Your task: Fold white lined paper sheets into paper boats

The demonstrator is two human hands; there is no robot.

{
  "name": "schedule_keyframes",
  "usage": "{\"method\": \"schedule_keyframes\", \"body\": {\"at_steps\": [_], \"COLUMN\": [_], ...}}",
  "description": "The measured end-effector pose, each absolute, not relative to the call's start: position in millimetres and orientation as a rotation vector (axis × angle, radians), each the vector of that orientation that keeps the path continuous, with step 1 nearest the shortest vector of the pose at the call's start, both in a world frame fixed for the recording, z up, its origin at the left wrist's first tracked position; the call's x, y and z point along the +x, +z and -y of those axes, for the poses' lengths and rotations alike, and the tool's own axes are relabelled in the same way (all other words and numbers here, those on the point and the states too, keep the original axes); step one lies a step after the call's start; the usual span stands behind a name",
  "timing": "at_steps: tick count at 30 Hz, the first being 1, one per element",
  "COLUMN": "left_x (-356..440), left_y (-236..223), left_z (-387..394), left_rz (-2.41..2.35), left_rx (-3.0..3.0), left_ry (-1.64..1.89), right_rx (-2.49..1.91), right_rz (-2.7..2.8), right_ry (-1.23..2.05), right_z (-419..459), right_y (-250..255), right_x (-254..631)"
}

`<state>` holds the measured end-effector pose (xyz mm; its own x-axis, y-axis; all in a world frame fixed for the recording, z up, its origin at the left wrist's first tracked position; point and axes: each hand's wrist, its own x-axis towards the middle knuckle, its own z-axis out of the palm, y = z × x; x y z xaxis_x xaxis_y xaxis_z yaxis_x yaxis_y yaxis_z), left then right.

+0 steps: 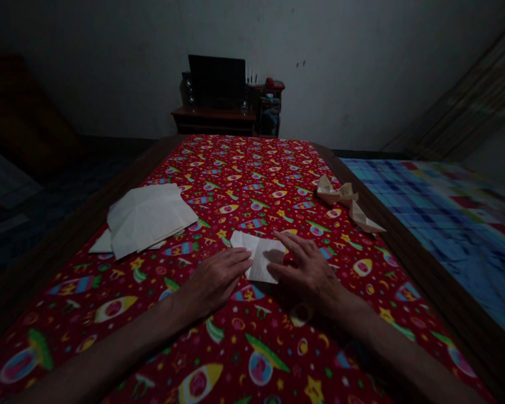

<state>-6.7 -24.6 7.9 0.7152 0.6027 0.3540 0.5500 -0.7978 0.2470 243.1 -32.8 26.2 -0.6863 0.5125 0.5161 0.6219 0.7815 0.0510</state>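
A small folded sheet of white paper [258, 259] lies on the red patterned cloth [261, 348] between my two hands. My left hand [221, 275] rests flat at the paper's left edge, its fingers stretched out and the tips touching it. My right hand [305, 269] is at the right side of the paper, thumb and fingers apart, the fingertips over its upper right corner and the thumb over its lower right part. Whether the right fingers press on the sheet or hover just above it is hard to tell.
Left of my hands lies a stack of white paper sheets [151, 216]. Several folded paper boats [339, 193] sit near the table's right edge. Beyond the table are a dark monitor [217, 78] and a red telephone [274, 84]. A bed with a blue checked cover [421, 224] is at right.
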Motion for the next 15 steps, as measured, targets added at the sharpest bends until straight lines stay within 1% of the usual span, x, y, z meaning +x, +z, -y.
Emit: {"method": "schedule_keyframes", "body": {"at_steps": [2,5,8,12,15], "left_x": [-7.3,-8.3,-9.1,-9.2,-7.9], "left_y": [7.3,6.2,5.6,5.0,3.9], "left_z": [24.6,25.6,27.9,28.4,24.9], "left_rz": [-0.942,-0.936,-0.928,-0.917,-0.917], "left_rx": [2.786,2.772,2.755,2.748,2.739], "left_ry": [0.640,0.632,0.615,0.605,0.636], "right_rx": [-0.772,-0.666,-0.616,-0.575,-0.638], "right_rz": [2.594,2.756,2.745,2.692,2.668], "right_ry": [-0.254,-0.081,0.055,0.027,-0.036], "right_z": [33.2,32.4,32.0,38.2,46.0], "right_y": [24.4,19.7,15.3,14.1,15.8], "right_x": [244.7,245.5,243.7,235.4,225.6]}}
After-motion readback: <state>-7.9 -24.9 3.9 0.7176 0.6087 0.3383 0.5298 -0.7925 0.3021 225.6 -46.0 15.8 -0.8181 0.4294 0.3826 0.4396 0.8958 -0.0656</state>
